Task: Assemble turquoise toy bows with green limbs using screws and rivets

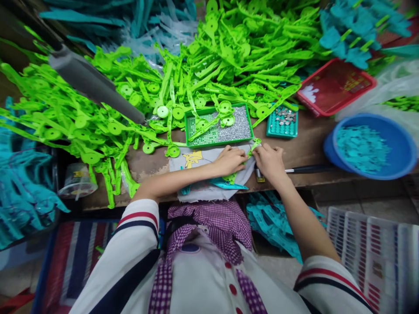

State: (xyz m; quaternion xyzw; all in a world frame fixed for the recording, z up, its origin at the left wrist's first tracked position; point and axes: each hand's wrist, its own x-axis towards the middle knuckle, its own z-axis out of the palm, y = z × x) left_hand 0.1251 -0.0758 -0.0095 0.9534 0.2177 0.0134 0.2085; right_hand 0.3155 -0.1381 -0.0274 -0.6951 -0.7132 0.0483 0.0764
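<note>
The green plastic piece (254, 145) is pinched between both hands on a grey cloth (199, 160) at the near edge of the wooden table (307, 148). The right hand (270, 160) closes its fingertips on the piece's upper end; the left hand (231, 160) presses down on its lower part, fingers curled together. Just beyond the grip sits a green tray (218, 126) of small metal bits, its front rim almost touching the cloth. Beyond and right of the grip lies a small teal tray (282, 122), with bare tabletop between it and the right hand. Farther right a blue bowl (369, 146) overhangs the table edge. A heap of green parts (229, 56) crowds everything beyond and left of the hands.
</note>
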